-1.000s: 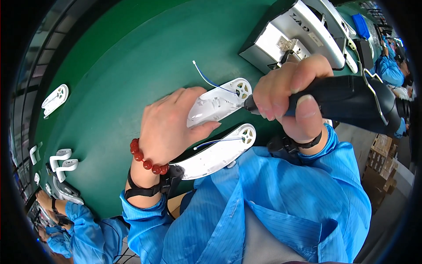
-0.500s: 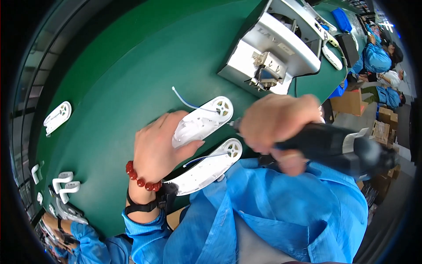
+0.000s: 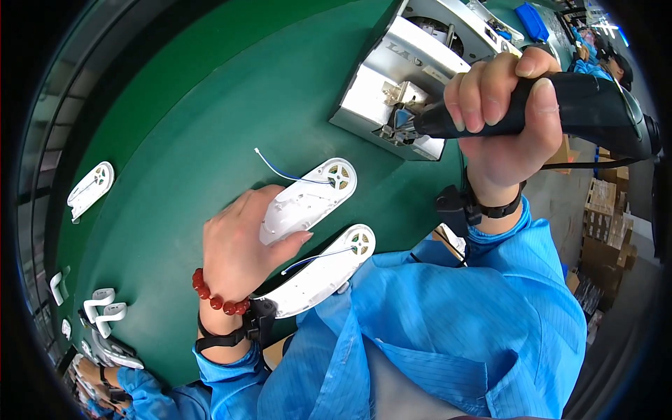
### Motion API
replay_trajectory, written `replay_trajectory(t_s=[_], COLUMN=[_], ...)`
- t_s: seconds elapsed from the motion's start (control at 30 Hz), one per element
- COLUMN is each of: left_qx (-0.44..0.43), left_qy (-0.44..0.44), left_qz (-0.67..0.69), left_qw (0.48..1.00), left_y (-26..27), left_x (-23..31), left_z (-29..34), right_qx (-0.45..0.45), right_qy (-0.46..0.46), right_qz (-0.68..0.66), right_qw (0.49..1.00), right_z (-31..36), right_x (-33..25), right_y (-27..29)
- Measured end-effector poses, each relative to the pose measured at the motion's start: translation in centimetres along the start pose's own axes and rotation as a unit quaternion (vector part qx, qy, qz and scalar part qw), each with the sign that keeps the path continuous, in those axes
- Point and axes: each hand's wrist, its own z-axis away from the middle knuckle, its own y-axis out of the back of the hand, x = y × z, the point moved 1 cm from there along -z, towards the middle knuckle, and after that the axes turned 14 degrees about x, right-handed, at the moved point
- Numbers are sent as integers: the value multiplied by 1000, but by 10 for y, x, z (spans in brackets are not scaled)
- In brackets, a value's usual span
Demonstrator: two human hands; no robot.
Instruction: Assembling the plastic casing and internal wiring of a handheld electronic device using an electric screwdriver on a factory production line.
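Note:
My left hand point(image 3: 238, 241) is closed on the lower end of a long white plastic housing point(image 3: 301, 208), its thumb along the near edge. A round speaker-like part sits in the housing's far end, with a thin blue-and-white wire trailing onto the green table. Nearer my body lies a second, similar white housing point(image 3: 318, 283) with its own wire. In my right hand point(image 3: 507, 105) is a black electric screwdriver point(image 3: 595, 112), fingers wrapped round its body. Its tip is at the metal outlet of a silver screw feeder point(image 3: 358, 105); whether a screw is on it I cannot tell.
Another white housing point(image 3: 91, 190) lies at the far left of the green table point(image 3: 161, 182). Several curved white pieces point(image 3: 105, 308) are grouped at the lower left, near another person's arm point(image 3: 150, 392). A blue bin point(image 3: 532, 22) and cardboard boxes point(image 3: 605, 262) stand to the right.
My right hand has swung the screwdriver up and away from beside the housing to the screw feeder. My left hand still grips the housing, which appears slightly lower and farther left in view.

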Motion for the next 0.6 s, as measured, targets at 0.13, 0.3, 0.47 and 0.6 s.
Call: replay_trajectory(t_s=[0.13, 0.3, 0.47, 0.6], left_qx=[1, -16, 1, 16], left_qy=[7, 5, 6, -30], left_qz=[-1, 4, -26, -22], left_qw=[1000, 1000, 1000, 999], left_y=[-4, -1, 4, 3], left_x=[-4, -4, -7, -4], left_z=[-2, -4, 5, 8], right_qx=[3, -13, -93, -61], right_qy=[-5, 34, 13, -20], right_qz=[-45, 20, 85, 0], right_qw=[999, 999, 992, 998], right_z=[-1, 6, 10, 28], right_x=[7, 5, -2, -9], right_y=[2, -8, -22, -41])
